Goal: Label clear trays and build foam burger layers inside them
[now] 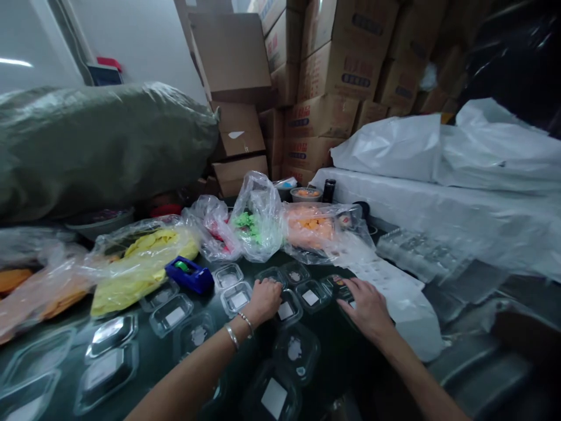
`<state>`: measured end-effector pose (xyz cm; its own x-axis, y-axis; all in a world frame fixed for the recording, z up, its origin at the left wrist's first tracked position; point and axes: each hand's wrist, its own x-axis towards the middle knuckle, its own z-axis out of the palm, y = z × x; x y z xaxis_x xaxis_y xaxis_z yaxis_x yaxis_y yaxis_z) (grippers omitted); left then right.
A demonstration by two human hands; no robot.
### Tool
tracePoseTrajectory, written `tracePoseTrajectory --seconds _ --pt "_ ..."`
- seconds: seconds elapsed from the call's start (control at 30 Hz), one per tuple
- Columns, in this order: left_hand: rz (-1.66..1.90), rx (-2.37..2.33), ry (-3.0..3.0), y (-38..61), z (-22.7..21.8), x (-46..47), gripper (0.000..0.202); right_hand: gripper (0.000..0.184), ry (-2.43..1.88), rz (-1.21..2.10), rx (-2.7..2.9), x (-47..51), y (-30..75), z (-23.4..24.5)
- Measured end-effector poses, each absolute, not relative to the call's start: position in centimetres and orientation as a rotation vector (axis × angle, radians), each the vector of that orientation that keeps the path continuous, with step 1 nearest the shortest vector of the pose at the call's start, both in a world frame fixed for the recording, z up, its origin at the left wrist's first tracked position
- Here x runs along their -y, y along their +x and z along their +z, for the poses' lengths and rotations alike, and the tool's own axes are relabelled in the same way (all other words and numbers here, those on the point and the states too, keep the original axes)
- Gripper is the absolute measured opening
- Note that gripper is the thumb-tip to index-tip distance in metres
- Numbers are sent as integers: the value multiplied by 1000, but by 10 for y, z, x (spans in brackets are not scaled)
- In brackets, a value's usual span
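My left hand [265, 299], with two bracelets at the wrist, reaches over the middle of several clear plastic boxes. Its fingers are curled down close together at an open box [267, 273]; whatever they pinch, if anything, is hidden. Farther right, my right hand [367, 307] has its thumb and fingers apart beside another clear box [335, 283]. A white card lies in the box [311, 297] between the hands. Nearer to me, one box [297, 349] holds a pale cut-out shape, and another [274, 399] holds a white card.
Behind the boxes lie plastic bags of yellow pieces [146, 257], green pieces [249, 225] and orange pieces [309, 225]. A blue tape dispenser [190, 276] stands at the left. A perforated white sheet [394, 292] lies at the right. Cardboard cartons [328, 70] are stacked behind.
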<state>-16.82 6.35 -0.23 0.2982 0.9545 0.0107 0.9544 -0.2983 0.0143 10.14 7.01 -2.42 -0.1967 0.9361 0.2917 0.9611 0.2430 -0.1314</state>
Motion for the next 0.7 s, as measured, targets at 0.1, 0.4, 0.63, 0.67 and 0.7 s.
tracePoseTrajectory --seconds 0.1,0.4,0.63,0.67,0.7 --pt "43 -1857 2507 -166 -2 -62 19 49 -1891 -36 2064 -55 130 -51" --pt "215 -1771 2509 -175 37 -11 27 50 -1754 324 2006 -85 122 -49" --pt "447 -1516 2380 -169 45 14 29 41 -1674 823 1689 -65 149 -26" --pt "472 -1470 2392 -158 46 12 28 40 -1643 906 1655 -60 152 -22" --pt "486 -1426 2418 -144 46 8 29 41 -1600 1001 1616 -55 155 -18"
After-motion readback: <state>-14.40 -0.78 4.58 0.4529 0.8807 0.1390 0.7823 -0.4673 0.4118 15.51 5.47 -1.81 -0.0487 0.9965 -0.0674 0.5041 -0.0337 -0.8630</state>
